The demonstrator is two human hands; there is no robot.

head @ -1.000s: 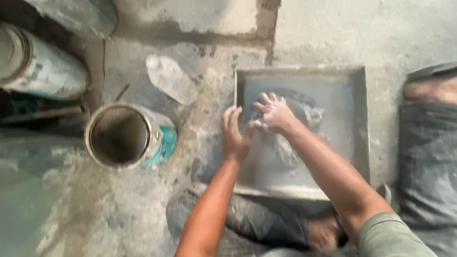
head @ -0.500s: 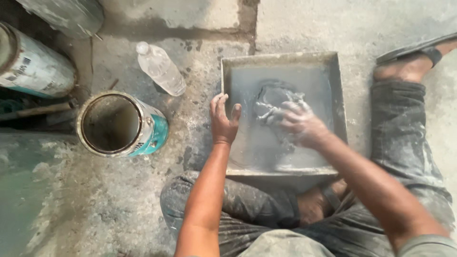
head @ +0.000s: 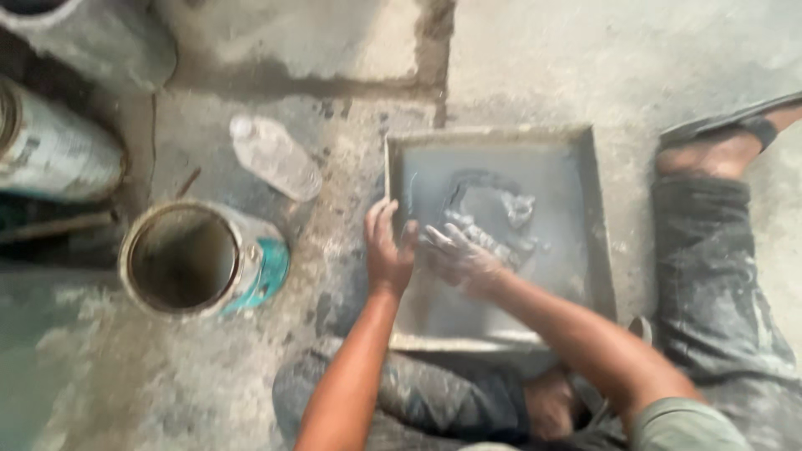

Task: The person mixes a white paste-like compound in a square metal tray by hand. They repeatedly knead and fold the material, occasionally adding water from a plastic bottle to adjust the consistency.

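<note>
We brace the square grey shallow tray (head: 595,225) on the concrete floor (head: 585,58) with our left hand (head: 386,249) flat on its near-left rim, holding nothing; our right hand (head: 458,253), fingers spread, works the wet grey paste (head: 494,219) mid-tray; best kept pressing evenly.

Building site or masonry work area, rough concrete floor (head: 585,58), cement-smeared square tray (head: 597,217), dusty open bucket (head: 200,259), plastic bottle (head: 274,156)
</note>
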